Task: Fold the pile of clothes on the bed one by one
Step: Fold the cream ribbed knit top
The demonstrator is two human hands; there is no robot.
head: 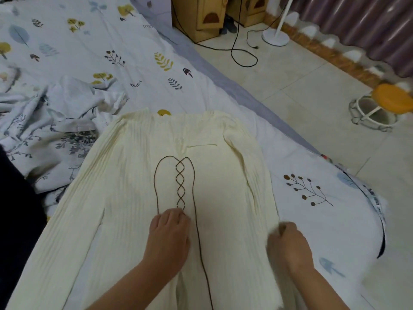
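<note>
the cream sweater (138,198) lies spread flat and face up on the bed (312,220), not yet folded, so i judge the folding of this piece is only starting. beyond the sweater's left sleeve, a crumpled pile of clothes (44,121) waits. the sweater is ribbed, with brown lace (181,184) crossed down the front. the left hand (168,238) pinches the lace end; the right hand (288,245) grasps the right sleeve edge.

The bedsheet (145,63) is printed with small words, apparently "trees", once near its far edge and once mid-sheet.
</note>
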